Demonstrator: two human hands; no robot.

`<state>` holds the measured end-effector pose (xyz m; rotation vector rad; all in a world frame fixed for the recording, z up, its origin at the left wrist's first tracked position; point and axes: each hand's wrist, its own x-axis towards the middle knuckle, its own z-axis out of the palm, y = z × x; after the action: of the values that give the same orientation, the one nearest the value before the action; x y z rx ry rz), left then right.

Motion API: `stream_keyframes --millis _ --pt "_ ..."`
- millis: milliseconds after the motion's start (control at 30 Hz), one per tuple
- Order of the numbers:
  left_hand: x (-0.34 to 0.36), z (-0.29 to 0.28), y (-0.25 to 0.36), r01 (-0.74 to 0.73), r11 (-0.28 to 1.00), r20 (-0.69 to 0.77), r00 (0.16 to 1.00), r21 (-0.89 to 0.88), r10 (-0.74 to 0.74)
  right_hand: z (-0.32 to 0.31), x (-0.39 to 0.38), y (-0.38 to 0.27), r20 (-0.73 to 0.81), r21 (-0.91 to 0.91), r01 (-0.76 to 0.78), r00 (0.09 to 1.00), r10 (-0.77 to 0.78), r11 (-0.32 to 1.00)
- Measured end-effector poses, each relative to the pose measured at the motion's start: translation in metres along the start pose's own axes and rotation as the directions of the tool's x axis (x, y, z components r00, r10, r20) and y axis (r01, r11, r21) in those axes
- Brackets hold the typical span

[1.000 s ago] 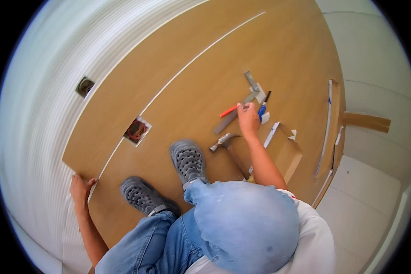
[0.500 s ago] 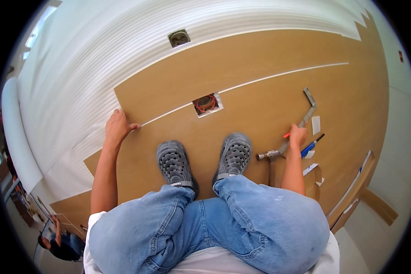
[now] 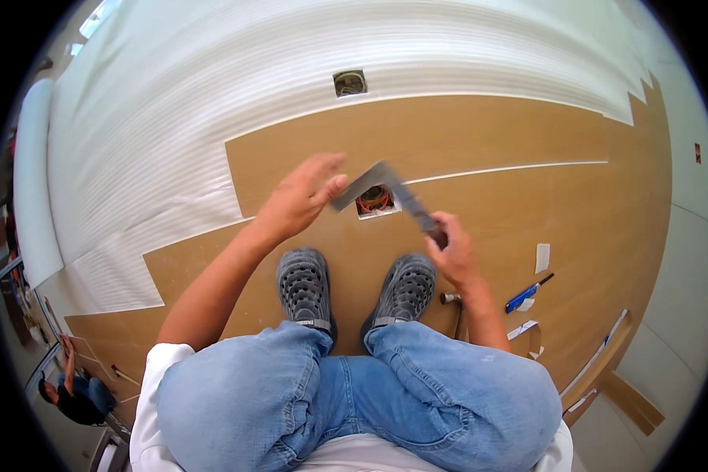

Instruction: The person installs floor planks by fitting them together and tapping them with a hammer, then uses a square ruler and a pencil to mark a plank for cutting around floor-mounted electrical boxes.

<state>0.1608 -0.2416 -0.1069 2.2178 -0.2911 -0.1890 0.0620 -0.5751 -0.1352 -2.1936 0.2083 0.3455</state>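
My right hand is closed around the dark end of an L-shaped metal square, raised over the wood-coloured planks in front of my shoes. My left hand, slightly blurred, is open with its thumb apart, close to the free arm of the square; whether it touches I cannot tell. Behind the square is a cut-out with red wires. A loose-looking plank lies beyond, with a thin white gap along its near edge. Beside my right forearm rests a hammer, partly hidden.
A blue utility knife and white scraps lie to the right. White foam underlay spreads ahead and left, with a second wire box and a roll. Plank strips are at right. Another person works at lower left.
My right hand has brought the square from the right side to the middle. My left hand has let go of the plank's corner and moved right, towards the square.
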Motion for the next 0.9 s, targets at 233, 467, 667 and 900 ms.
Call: stream_keyframes --millis 233,467,667,900 --pt "-0.010 -0.015 -0.010 0.607 0.584 0.653 0.739 -0.539 -0.165 -0.002 0.026 -0.023 0.347 0.326 0.074 0.918 -0.192 0.943" --pt "-0.023 -0.085 0.027 0.315 0.635 0.431 0.902 -0.705 0.031 -0.037 0.084 -0.041 -0.343 0.440 0.205 0.938 -0.047 0.875" --pt "-0.036 -0.047 0.018 -0.010 1.000 0.243 0.970 -0.001 0.010 -0.040 0.089 -0.019 -0.448 0.416 0.186 0.894 0.022 0.890" --pt "-0.043 -0.042 0.008 0.009 0.954 -0.072 0.997 -0.299 -0.032 0.019 0.038 0.005 -0.193 0.392 -0.022 0.975 0.106 0.920"
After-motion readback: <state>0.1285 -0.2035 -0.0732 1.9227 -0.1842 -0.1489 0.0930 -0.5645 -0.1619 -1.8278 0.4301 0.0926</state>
